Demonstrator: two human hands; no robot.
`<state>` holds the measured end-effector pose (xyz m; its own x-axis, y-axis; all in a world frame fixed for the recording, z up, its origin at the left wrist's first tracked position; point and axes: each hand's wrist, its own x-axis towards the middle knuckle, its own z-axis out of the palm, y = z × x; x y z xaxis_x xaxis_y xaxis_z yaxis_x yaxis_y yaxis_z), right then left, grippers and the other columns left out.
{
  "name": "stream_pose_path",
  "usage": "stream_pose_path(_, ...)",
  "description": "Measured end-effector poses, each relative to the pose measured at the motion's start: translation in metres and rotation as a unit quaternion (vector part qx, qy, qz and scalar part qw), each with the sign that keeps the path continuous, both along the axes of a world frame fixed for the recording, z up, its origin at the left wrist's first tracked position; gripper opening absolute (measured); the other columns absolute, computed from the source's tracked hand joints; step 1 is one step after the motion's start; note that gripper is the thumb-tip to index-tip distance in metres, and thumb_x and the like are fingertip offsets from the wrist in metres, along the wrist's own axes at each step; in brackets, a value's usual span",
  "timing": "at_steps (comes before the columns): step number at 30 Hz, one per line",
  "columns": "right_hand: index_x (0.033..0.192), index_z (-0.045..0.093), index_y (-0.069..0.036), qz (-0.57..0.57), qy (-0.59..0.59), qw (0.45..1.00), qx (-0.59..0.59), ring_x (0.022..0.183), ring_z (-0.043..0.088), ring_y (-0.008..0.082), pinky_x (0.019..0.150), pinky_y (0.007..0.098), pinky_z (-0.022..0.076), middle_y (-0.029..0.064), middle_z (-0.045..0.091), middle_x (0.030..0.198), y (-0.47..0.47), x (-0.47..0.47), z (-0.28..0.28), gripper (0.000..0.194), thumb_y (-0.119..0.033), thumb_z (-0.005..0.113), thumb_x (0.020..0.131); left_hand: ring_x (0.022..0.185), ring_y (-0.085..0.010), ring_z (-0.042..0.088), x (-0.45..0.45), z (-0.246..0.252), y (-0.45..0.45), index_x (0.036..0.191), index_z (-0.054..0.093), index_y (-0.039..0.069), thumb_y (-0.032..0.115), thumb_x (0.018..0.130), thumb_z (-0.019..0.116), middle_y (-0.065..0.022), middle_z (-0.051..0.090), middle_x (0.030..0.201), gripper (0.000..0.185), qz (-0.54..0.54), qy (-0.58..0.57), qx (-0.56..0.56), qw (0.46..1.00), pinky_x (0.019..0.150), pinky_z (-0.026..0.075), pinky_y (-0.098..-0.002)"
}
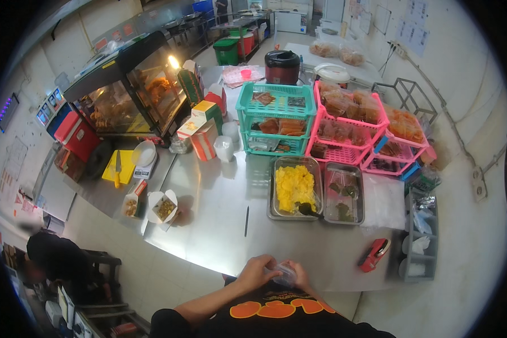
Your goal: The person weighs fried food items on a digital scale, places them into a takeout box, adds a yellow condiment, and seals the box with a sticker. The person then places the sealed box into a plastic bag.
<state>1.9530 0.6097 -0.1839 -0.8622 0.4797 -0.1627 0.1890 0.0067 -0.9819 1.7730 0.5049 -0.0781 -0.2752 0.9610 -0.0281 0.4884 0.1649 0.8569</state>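
Note:
My left hand point(259, 272) and my right hand point(299, 276) are close together at the near edge of the steel table point(211, 241), in front of my dark shirt. Between them both grip a small clear plastic bag point(285, 273); its contents cannot be made out. Beyond the hands stands a steel tray of yellow food point(295, 188) with a black spoon point(307, 209). Beside it is a second steel tray point(344, 169) with small bags of dark green stuff. A black pen-like stick point(246, 221) lies on the table, and a red stapler-like tool point(374, 255) lies to the right.
Teal baskets point(276, 114) and pink baskets point(350, 114) of packets stand behind the trays. Left are an open food box point(163, 207), a knife point(118, 167) on a yellow board point(124, 169) and a heated display case point(131, 88). A grey organizer point(422, 236) stands right; a person point(63, 262) is lower left.

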Motion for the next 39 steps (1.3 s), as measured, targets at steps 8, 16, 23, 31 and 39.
stream_pose_path(8,0.12,0.056,0.0,-0.154,0.05,0.916,-0.367,0.109,0.062,0.0229,0.096,0.0369,0.0506,0.0144,0.063,0.119,0.009,0.011,-0.092,0.029,-0.018,0.045,0.1,0.075,-0.026,0.069,0.002,-0.014,0.009,0.096,0.068,0.002,0.029,0.079,0.084,-0.0115,0.07,0.085,0.036,0.013,-0.023,-0.012,1.0,0.069,0.055,-0.0355)
stream_pose_path(16,0.122,0.054,0.0,-0.054,0.144,0.856,-0.494,0.108,0.063,0.0248,0.096,0.0393,0.0515,0.0169,0.063,0.115,0.015,0.0,-0.02,0.035,-0.025,0.041,0.102,0.077,-0.0191,0.065,-0.001,-0.016,0.004,0.091,0.064,0.003,0.029,0.077,0.085,-0.0088,0.067,0.085,0.036,0.041,-0.143,-0.046,0.988,0.072,0.053,-0.0334)
stream_pose_path(23,0.119,0.054,-0.002,-0.041,0.086,0.907,-0.411,0.104,0.063,0.0249,0.093,0.0376,0.052,0.0155,0.063,0.114,0.009,0.003,-0.028,0.038,-0.031,0.037,0.102,0.067,-0.0158,0.058,0.002,-0.013,-0.003,0.084,0.057,0.002,0.027,0.073,0.089,-0.0071,0.062,0.073,0.041,0.018,-0.146,-0.041,0.988,0.063,0.048,-0.0323)
stream_pose_path(31,0.125,0.053,-0.002,-0.047,0.084,0.995,-0.03,0.104,0.064,0.0225,0.09,0.0392,0.0537,0.0135,0.063,0.116,-0.001,0.005,0.005,0.039,-0.031,0.048,0.1,0.072,-0.0149,0.058,-0.004,-0.046,0.003,0.088,0.061,0.004,0.023,0.085,0.078,-0.0033,0.063,0.079,0.026,0.022,-0.209,0.003,0.978,0.068,0.048,-0.0304)
stream_pose_path(39,0.118,0.062,-0.007,-0.185,0.061,0.887,-0.418,0.098,0.065,0.0218,0.093,0.0364,0.0485,0.0086,0.068,0.107,0.051,-0.112,0.099,0.049,-0.05,0.046,0.102,0.123,-0.0249,0.057,-0.025,-0.018,0.06,0.142,0.046,0.005,0.052,0.106,0.031,-0.0093,0.057,0.137,0.061,0.17,-0.652,0.07,0.735,0.107,0.041,-0.0408)
